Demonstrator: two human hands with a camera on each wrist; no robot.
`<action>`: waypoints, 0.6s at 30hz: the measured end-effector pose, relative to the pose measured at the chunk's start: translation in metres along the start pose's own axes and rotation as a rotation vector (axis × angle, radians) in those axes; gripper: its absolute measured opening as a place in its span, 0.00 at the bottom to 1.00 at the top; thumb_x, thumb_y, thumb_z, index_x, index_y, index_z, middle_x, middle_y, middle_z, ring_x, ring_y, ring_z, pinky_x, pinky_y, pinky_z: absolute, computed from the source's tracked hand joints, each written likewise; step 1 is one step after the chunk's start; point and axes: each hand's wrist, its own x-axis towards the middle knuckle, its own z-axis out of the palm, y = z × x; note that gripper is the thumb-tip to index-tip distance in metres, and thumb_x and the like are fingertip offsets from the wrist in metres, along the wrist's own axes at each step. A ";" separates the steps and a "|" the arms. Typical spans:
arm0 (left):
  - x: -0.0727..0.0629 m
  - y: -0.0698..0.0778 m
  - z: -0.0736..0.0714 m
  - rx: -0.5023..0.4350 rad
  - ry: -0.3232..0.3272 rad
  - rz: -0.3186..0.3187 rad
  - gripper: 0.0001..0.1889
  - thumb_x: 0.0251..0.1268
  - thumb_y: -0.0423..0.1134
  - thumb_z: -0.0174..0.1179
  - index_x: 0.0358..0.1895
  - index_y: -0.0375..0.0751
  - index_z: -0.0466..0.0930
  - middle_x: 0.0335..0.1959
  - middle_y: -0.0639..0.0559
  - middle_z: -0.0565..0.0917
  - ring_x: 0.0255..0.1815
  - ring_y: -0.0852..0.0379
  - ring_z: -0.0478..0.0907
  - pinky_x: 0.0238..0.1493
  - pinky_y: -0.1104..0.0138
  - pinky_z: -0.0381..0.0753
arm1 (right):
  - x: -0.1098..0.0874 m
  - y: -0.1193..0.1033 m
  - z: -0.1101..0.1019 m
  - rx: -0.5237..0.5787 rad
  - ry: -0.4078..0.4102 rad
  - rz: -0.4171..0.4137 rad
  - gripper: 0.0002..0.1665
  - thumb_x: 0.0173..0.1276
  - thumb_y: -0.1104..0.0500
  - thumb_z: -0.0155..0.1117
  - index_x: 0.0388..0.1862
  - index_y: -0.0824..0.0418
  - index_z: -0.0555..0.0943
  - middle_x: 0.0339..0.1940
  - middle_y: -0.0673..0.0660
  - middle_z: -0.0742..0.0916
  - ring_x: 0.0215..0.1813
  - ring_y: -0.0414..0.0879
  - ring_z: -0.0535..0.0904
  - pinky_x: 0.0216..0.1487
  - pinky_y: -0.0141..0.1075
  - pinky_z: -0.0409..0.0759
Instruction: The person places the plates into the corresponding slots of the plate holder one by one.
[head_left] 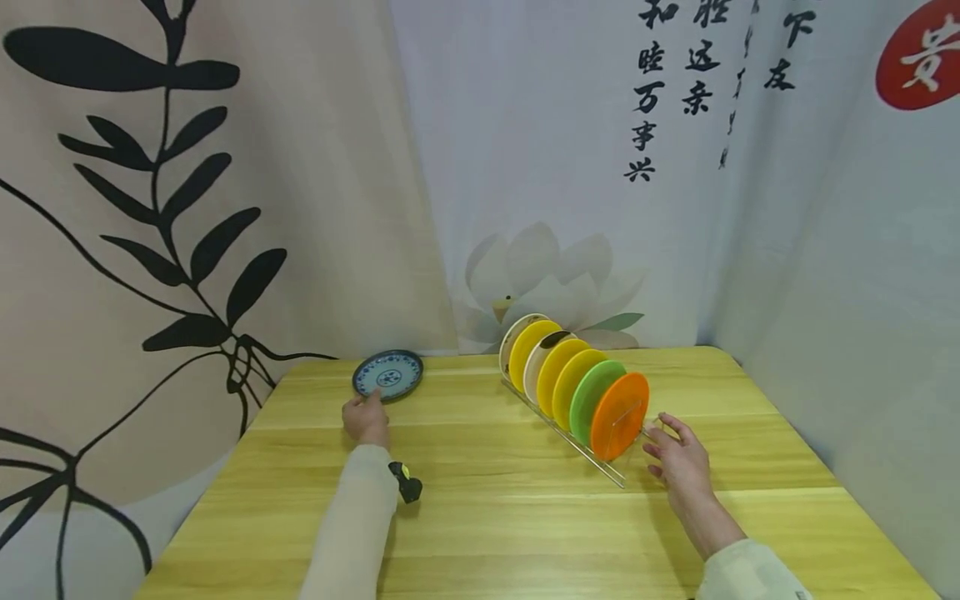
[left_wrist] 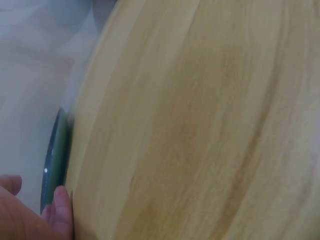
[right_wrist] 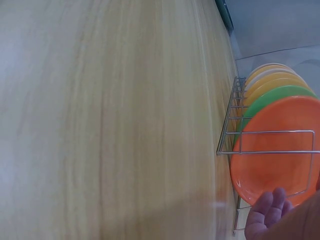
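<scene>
A round blue-patterned plate (head_left: pixel 388 374) with a dark rim lies at the back left of the table. My left hand (head_left: pixel 366 419) pinches its near edge, the thumb over the rim; in the left wrist view the fingers sit by the plate's underside (left_wrist: pixel 60 155). Toward the right stands a wire dish rack (head_left: pixel 558 429) holding a row of upright plates, with an orange plate (head_left: pixel 619 417) in front and a green plate (head_left: pixel 596 400) behind it. Beside the rack's front end is my right hand (head_left: pixel 684 458), fingers loosely bent near the wire; contact is unclear.
Several yellow plates (head_left: pixel 567 382) and pale patterned plates (head_left: pixel 519 333) fill the rack behind the green one. The wooden table (head_left: pixel 480 525) reaches back to a printed curtain (head_left: pixel 337 167). A small black-and-yellow item (head_left: pixel 406 483) sits at the left wrist.
</scene>
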 end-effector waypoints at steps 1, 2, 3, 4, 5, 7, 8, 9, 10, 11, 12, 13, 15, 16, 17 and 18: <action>0.001 -0.001 0.001 -0.001 -0.010 -0.010 0.27 0.70 0.42 0.60 0.67 0.32 0.67 0.51 0.38 0.76 0.23 0.59 0.72 0.35 0.63 0.74 | 0.000 0.000 0.000 -0.001 -0.001 -0.001 0.37 0.76 0.49 0.56 0.78 0.56 0.57 0.62 0.56 0.74 0.49 0.43 0.78 0.47 0.38 0.80; 0.002 -0.001 0.001 -0.001 -0.017 -0.017 0.27 0.71 0.41 0.59 0.68 0.32 0.66 0.55 0.37 0.75 0.25 0.58 0.74 0.37 0.62 0.75 | 0.000 0.000 -0.001 -0.003 -0.001 0.001 0.37 0.76 0.49 0.56 0.78 0.56 0.58 0.62 0.56 0.73 0.49 0.43 0.78 0.48 0.38 0.80; 0.003 -0.001 0.002 0.000 -0.022 -0.024 0.28 0.71 0.41 0.59 0.69 0.32 0.65 0.58 0.37 0.74 0.27 0.56 0.75 0.39 0.62 0.76 | 0.000 0.000 -0.001 -0.004 -0.002 -0.001 0.37 0.76 0.48 0.56 0.78 0.56 0.57 0.63 0.57 0.73 0.50 0.43 0.78 0.48 0.38 0.80; 0.004 -0.001 0.002 -0.006 -0.028 -0.029 0.28 0.71 0.41 0.59 0.69 0.32 0.64 0.61 0.36 0.73 0.30 0.54 0.76 0.40 0.61 0.76 | 0.000 0.000 -0.001 -0.004 -0.005 -0.002 0.38 0.76 0.48 0.56 0.79 0.56 0.57 0.63 0.57 0.73 0.50 0.44 0.77 0.48 0.39 0.80; 0.005 -0.001 0.003 -0.005 -0.030 -0.032 0.28 0.71 0.40 0.58 0.69 0.31 0.64 0.62 0.35 0.73 0.32 0.52 0.78 0.40 0.61 0.77 | -0.001 0.000 -0.001 -0.003 -0.009 -0.004 0.38 0.76 0.48 0.57 0.79 0.56 0.57 0.64 0.57 0.72 0.50 0.44 0.77 0.48 0.39 0.80; 0.007 -0.002 0.004 -0.002 -0.028 -0.035 0.28 0.71 0.39 0.59 0.69 0.31 0.64 0.62 0.35 0.73 0.35 0.48 0.80 0.40 0.63 0.78 | -0.001 -0.001 -0.001 -0.001 -0.011 -0.003 0.38 0.76 0.48 0.57 0.79 0.57 0.57 0.65 0.58 0.71 0.50 0.44 0.77 0.48 0.39 0.80; 0.009 -0.002 0.004 0.007 -0.027 -0.038 0.28 0.71 0.39 0.59 0.69 0.30 0.65 0.61 0.35 0.75 0.35 0.48 0.81 0.38 0.65 0.78 | -0.001 0.000 -0.001 -0.004 -0.009 0.000 0.38 0.76 0.48 0.57 0.79 0.56 0.57 0.65 0.57 0.71 0.50 0.44 0.77 0.49 0.39 0.80; 0.010 -0.002 0.004 0.014 -0.023 -0.038 0.27 0.71 0.39 0.59 0.68 0.30 0.66 0.59 0.35 0.76 0.33 0.49 0.81 0.36 0.66 0.78 | -0.001 -0.001 -0.001 -0.004 -0.011 -0.001 0.38 0.76 0.48 0.57 0.79 0.56 0.57 0.65 0.58 0.71 0.50 0.44 0.77 0.49 0.39 0.80; 0.011 -0.002 0.005 0.029 -0.017 -0.039 0.26 0.70 0.39 0.60 0.67 0.30 0.68 0.55 0.35 0.78 0.31 0.50 0.82 0.33 0.68 0.78 | -0.001 -0.001 -0.001 -0.004 -0.010 0.000 0.38 0.76 0.48 0.56 0.79 0.56 0.57 0.65 0.58 0.71 0.50 0.43 0.77 0.49 0.39 0.80; 0.013 -0.002 0.005 0.041 -0.013 -0.039 0.26 0.70 0.39 0.60 0.66 0.29 0.69 0.52 0.35 0.80 0.28 0.51 0.82 0.30 0.69 0.77 | -0.001 -0.001 -0.001 -0.004 -0.008 0.000 0.37 0.76 0.49 0.56 0.78 0.56 0.57 0.65 0.58 0.71 0.50 0.43 0.77 0.49 0.39 0.80; 0.014 -0.002 0.006 0.051 -0.007 -0.040 0.25 0.70 0.39 0.61 0.65 0.29 0.70 0.49 0.36 0.81 0.26 0.53 0.82 0.28 0.71 0.76 | -0.001 0.000 -0.001 -0.005 -0.005 0.001 0.37 0.77 0.49 0.56 0.78 0.56 0.57 0.65 0.58 0.71 0.49 0.43 0.77 0.49 0.39 0.80; 0.016 -0.003 0.006 0.054 -0.007 -0.041 0.25 0.69 0.39 0.61 0.64 0.29 0.71 0.46 0.36 0.81 0.24 0.54 0.82 0.26 0.71 0.75 | -0.001 0.000 -0.001 -0.005 -0.005 0.000 0.36 0.77 0.49 0.56 0.78 0.56 0.57 0.65 0.58 0.71 0.49 0.43 0.77 0.49 0.39 0.80; 0.018 -0.003 0.008 0.065 0.001 -0.045 0.23 0.68 0.38 0.61 0.61 0.29 0.73 0.41 0.37 0.83 0.21 0.56 0.81 0.25 0.71 0.74 | -0.001 0.000 -0.001 -0.004 -0.003 -0.001 0.36 0.77 0.50 0.55 0.78 0.57 0.57 0.65 0.58 0.71 0.49 0.43 0.77 0.49 0.39 0.80; 0.018 -0.003 0.009 0.074 0.003 -0.048 0.21 0.68 0.38 0.62 0.59 0.29 0.75 0.38 0.38 0.84 0.20 0.56 0.81 0.25 0.71 0.75 | 0.000 0.000 -0.002 -0.004 0.000 0.000 0.36 0.77 0.50 0.55 0.78 0.57 0.58 0.64 0.58 0.71 0.49 0.43 0.77 0.49 0.39 0.80; 0.019 -0.003 0.010 0.075 0.002 -0.050 0.20 0.68 0.37 0.61 0.58 0.29 0.76 0.37 0.38 0.84 0.20 0.56 0.80 0.25 0.71 0.75 | 0.000 0.000 -0.002 -0.003 0.001 0.000 0.36 0.77 0.50 0.56 0.78 0.57 0.58 0.64 0.58 0.71 0.49 0.43 0.78 0.48 0.39 0.80; 0.019 -0.003 0.011 0.079 0.002 -0.052 0.19 0.68 0.37 0.61 0.56 0.29 0.76 0.37 0.38 0.84 0.20 0.56 0.80 0.24 0.70 0.75 | 0.000 0.000 -0.002 -0.004 0.004 0.001 0.36 0.77 0.50 0.56 0.78 0.56 0.58 0.64 0.58 0.71 0.49 0.43 0.78 0.48 0.39 0.80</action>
